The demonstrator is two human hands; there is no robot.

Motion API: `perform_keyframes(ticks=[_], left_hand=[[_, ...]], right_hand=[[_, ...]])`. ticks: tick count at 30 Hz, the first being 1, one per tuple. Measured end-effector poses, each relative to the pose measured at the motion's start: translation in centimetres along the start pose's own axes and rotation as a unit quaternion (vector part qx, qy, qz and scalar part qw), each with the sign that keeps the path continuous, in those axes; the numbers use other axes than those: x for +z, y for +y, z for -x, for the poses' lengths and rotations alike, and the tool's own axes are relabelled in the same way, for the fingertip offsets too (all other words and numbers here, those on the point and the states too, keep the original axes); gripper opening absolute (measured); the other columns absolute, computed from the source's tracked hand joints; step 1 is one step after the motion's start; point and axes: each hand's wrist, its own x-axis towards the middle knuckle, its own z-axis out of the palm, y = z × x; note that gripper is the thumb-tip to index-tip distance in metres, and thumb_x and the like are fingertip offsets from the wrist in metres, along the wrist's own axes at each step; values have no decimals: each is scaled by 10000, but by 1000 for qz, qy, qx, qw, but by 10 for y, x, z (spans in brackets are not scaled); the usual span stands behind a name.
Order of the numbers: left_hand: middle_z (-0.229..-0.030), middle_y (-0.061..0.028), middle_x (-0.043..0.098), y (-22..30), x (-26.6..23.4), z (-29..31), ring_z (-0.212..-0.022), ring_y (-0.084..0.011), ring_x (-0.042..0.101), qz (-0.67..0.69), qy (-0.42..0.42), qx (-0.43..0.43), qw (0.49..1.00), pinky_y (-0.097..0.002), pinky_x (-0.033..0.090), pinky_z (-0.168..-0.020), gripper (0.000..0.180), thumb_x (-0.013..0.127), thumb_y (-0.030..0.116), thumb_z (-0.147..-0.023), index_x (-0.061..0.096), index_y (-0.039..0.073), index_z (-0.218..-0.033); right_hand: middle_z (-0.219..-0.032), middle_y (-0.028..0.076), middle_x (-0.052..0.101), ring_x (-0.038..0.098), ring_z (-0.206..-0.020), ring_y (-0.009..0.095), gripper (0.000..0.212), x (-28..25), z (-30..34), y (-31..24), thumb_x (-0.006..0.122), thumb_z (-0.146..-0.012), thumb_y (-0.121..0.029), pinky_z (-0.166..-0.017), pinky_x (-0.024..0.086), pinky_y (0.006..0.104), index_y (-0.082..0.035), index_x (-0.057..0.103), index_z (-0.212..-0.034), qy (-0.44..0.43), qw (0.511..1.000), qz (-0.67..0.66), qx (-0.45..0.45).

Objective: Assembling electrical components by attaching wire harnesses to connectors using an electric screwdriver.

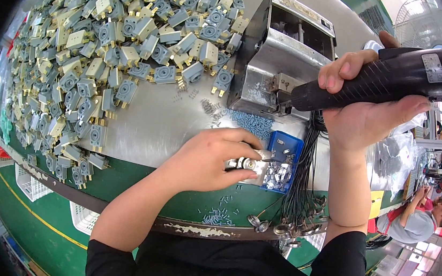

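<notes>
My right hand [357,120] is wrapped around a black electric screwdriver [383,79], held nearly level. The screwdriver's nose points left, and its tip is at the front of a metal box-shaped machine [276,49], probably a screw feeder. Lower down, the fingers of my left hand [211,156] curl around a small round metal part [249,163] with a cable running from it. That part sits at a metal plate beside a blue tray [299,153] of small shiny metal pieces. My fingers partly hide it.
Grey and cream socket-like parts with brass tabs [130,31] are heaped at left. Blue screws [249,121] lie below the machine, more screws [219,216] near the table edge. Black cables [306,174] with round metal ends hang over the edge. A co-worker [417,218] sits far right.
</notes>
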Motion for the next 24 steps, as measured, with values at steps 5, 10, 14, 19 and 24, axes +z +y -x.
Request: perform_keyframes(ticks=[5,10,14,19,24], left_hand=[[-1169,-114,747,-1,0,-1,-1038,-317,736,-1,-3,4,1000,-410,588,-889,307,882,163,-798,787,69,-1075],[-1168,-115,747,-2,2,1,-1037,-319,735,1,-2,8,1000,-411,588,-888,308,881,163,-799,783,67,-1074],[-1170,-118,744,-4,3,1,-1038,-323,733,-1,1,11,1000,-410,587,-894,311,878,171,-796,777,58,-1067],[-1181,-118,734,-6,0,4,-1032,-332,729,-26,19,15,999,-411,588,-890,305,866,178,-798,770,47,-1056],[-1193,-37,729,-7,-1,2,-1024,-285,718,-6,-8,-8,1000,-404,576,-869,301,822,275,-842,783,72,-1060]], right_hand=[[-773,77,554,535,-592,200,1127,17,1,-4,366,-777,-1024,-581,467,377,-60,475,-1350,55,994,79,46],[-772,77,558,535,-580,205,1133,17,5,-5,402,-770,-1019,-573,466,377,-60,473,-1370,24,996,75,37],[-786,70,561,528,-580,191,1168,21,9,-12,445,-785,-994,-569,462,373,-40,433,-1458,2,994,97,58],[-857,28,529,531,-601,157,1194,34,30,-41,471,-808,-962,-572,461,354,-53,349,-1572,-181,978,-17,101],[-860,26,527,534,-600,155,1207,43,50,-35,464,-789,-975,-576,469,348,-71,341,-1579,-167,978,-1,121]])
